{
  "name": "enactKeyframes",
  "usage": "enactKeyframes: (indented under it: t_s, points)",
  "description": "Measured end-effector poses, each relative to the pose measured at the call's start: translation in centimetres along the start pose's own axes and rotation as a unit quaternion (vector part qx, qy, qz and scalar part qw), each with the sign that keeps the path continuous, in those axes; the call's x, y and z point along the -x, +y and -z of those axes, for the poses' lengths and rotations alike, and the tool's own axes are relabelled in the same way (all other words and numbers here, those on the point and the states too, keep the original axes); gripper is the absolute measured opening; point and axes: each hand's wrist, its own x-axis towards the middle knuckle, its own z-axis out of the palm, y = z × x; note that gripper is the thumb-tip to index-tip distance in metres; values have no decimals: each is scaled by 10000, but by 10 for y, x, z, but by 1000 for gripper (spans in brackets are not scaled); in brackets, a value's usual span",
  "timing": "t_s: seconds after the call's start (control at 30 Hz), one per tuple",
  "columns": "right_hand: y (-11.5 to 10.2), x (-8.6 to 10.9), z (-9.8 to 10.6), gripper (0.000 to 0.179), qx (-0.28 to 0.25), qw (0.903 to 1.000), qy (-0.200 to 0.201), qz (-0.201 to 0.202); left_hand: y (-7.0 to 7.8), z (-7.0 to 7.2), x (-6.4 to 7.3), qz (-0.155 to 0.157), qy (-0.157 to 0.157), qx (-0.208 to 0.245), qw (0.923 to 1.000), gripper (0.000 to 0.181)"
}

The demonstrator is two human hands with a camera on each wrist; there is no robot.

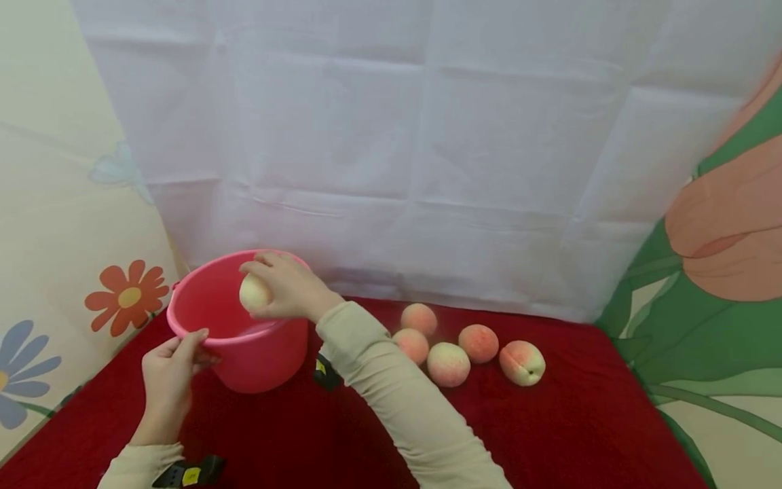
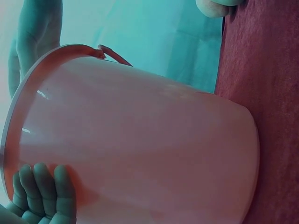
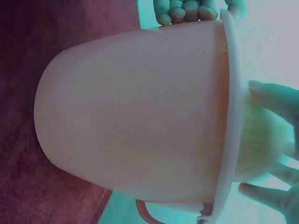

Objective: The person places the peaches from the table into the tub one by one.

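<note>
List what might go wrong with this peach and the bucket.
The peach, in the right hand at the mouth of the pink bucket, might bruise if dropped hard.
The bucket could tilt if the left hand, gripping its rim, pulls down.
The right sleeve might brush the nearby peaches and roll them.

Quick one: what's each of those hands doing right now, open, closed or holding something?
Left hand: closed, gripping the rim of the pink bucket.
Right hand: closed around a pale peach at the bucket's mouth.
</note>
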Motion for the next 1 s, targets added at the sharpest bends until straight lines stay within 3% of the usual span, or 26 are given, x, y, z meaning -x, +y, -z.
enactKeyframes:
  t_s: [0.17, 0.33, 0.63, 1.0]
  points:
    - [-1, 3, 6, 61, -89, 9996, -16, -249, 5, -3, 3, 65, -88, 5, 9999, 19]
    - [3, 8, 8, 54, 133, 9994, -106, -312, 15, -8, 8, 318, 75, -47, 9995, 21]
    - [8, 17, 7, 46, 289, 9991, -66, -296, 16, -8, 8, 291, 71, 88, 9995, 22]
    - [10, 30, 13, 38, 276, 9994, -132, -164, -6, 1, -10, -76, -94, 116, 9999, 18]
